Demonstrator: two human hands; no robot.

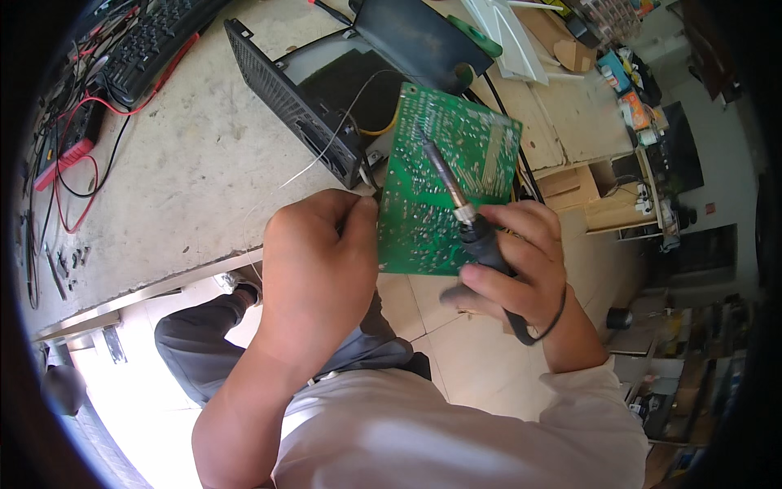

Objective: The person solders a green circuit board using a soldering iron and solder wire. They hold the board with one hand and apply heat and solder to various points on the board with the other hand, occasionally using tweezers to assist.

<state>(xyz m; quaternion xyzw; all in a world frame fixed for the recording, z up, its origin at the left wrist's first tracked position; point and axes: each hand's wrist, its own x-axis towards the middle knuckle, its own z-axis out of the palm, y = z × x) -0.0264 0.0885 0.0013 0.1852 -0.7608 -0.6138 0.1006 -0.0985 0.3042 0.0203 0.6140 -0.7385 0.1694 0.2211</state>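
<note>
My left hand [321, 257] grips the left edge of a green printed circuit board [406, 183], whose face with many solder joints is turned up to me. My right hand [519, 263] holds a soldering iron [455, 189] by its dark handle, over the board. The iron's tip points at the board's upper left part; whether it touches cannot be told. Some right fingers lie near the board's right edge. A thin pale wire, perhaps solder [311, 164], loops from near the left hand over an opened black equipment case [293, 104] behind the board.
A black keyboard [146, 46], tangled cables and a red-and-black device [67, 159] are at the upper left of the worktable [177, 165]. Small metal parts [74, 260] lie near its left edge. A green-handled tool [475, 35] rests by the case. Shelves with goods stand at the lower right.
</note>
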